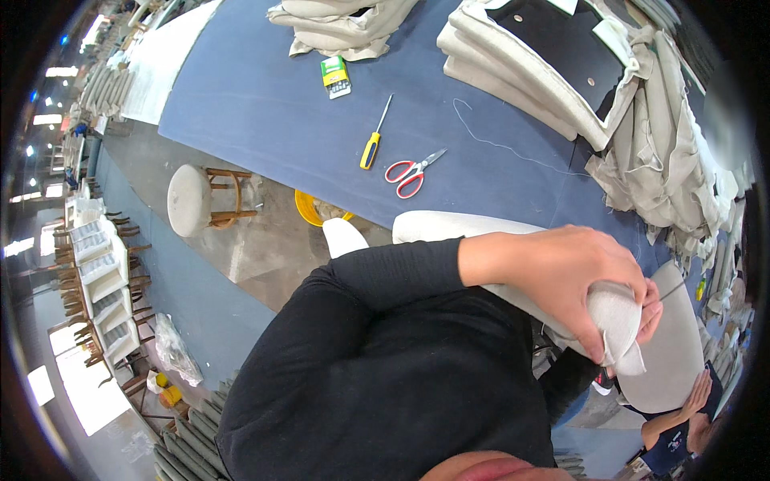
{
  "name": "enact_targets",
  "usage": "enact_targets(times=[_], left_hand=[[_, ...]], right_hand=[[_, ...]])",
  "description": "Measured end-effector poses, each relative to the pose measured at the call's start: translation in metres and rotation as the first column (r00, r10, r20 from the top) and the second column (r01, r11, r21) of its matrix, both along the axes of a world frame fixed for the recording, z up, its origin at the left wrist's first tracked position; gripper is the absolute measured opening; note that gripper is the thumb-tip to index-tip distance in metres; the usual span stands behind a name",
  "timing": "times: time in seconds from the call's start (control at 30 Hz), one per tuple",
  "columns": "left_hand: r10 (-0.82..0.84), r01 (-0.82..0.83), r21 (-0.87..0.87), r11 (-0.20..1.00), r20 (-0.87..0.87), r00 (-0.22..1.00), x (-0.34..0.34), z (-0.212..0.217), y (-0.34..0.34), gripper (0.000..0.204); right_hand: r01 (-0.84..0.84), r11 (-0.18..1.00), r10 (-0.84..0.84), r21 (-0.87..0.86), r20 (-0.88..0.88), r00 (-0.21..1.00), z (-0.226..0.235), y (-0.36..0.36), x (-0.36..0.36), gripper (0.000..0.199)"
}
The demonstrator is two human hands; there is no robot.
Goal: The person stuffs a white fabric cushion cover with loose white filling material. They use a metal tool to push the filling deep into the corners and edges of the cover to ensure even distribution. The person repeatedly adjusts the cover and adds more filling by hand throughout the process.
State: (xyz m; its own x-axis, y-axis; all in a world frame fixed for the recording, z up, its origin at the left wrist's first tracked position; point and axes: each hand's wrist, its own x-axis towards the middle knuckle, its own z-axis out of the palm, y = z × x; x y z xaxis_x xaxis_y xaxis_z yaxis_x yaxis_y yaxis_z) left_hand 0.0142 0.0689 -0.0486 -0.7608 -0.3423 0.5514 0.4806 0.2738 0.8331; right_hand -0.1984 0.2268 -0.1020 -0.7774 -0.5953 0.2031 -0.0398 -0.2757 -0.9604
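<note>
A long curved piece padded in cream fabric [449,225] lies along the near edge of the table and runs under my left forearm. My left hand [561,276] is wrapped round its right end, thumb on the near side and fingers over the top. At that end a loose flap of fabric [628,357] hangs folded. My right hand [652,311] is mostly hidden behind the padded end; a few bent fingertips show against its far side. A thin dark line, perhaps thread or a needle, sticks out by those fingers.
On the blue table [265,88] lie a yellow screwdriver [371,147], red-handled scissors [412,174], a small green-yellow box [335,76], loose thread and stacked beige covers [345,28]. A co-worker's hand [700,393] touches a beige panel [674,345] at right. A round stool [190,200] stands left.
</note>
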Motion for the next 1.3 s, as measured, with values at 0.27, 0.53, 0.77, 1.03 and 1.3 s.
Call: enact_targets(times=[0.27, 0.53, 0.77, 1.03, 1.3], left_hand=[[0.289, -0.267, -0.205, 0.942, 0.085, 0.954, 0.052, -0.025, -0.003, 0.079], [0.447, -0.434, -0.320, 0.842, -0.036, 0.894, 0.047, -0.038, -0.027, 0.054], [0.653, -0.621, -0.310, 0.720, 0.001, 0.757, 0.018, -0.017, -0.046, 0.031], [0.104, -0.032, -0.585, 0.811, 0.090, 0.991, 0.032, -0.022, -0.032, 0.042], [0.330, -0.216, -0.581, 0.784, 0.096, 0.939, 0.002, -0.050, -0.048, 0.079]], right_hand=[[0.006, 0.877, 0.122, 0.481, -0.235, 0.964, 0.047, 0.003, -0.006, 0.032], [0.044, 0.975, 0.009, 0.216, -0.239, 0.971, 0.037, -0.037, -0.006, 0.032], [0.059, 0.957, -0.014, 0.284, -0.159, 0.987, 0.013, -0.061, -0.068, 0.035], [0.227, 0.919, -0.176, 0.321, -0.180, 0.968, -0.002, -0.042, -0.102, 0.033], [0.273, 0.914, -0.265, 0.302, -0.066, 0.962, -0.004, -0.009, -0.096, 0.033]])
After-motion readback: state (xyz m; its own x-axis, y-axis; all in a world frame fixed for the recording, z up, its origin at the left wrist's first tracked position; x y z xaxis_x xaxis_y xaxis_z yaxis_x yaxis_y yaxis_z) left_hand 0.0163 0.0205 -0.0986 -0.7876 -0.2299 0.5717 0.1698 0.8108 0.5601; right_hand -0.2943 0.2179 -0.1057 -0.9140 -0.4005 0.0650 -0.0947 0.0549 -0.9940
